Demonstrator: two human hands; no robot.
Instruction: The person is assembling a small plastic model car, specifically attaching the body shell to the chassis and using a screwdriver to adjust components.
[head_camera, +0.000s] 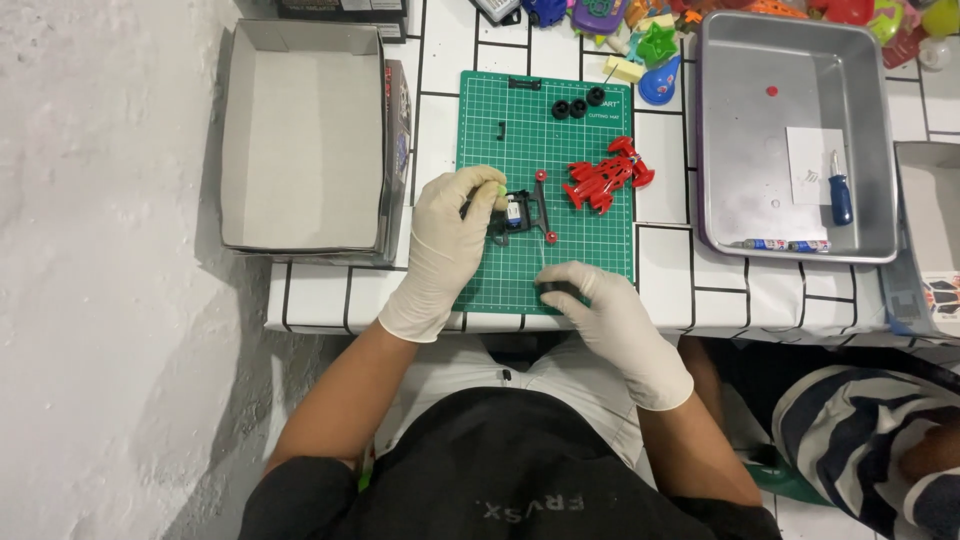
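Your left hand (452, 235) pinches the black car chassis (520, 213) on the green cutting mat (545, 150), fingers closed on its end. Your right hand (610, 310) closes over a small black part (551, 290) at the mat's near edge. The red car body (605, 176) lies just beside the chassis.

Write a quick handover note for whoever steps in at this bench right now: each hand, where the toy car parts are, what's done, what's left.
Left hand: gloved, grip on the black chassis on the green cutting mat.
Right hand: gloved, resting on a small dark part at the mat's near edge.
Red car body: off, lying on the mat right of the chassis.
Black wheels: loose at the mat's far edge.
Screwdriver: in the metal tray.
Left: body and wheels not fitted.
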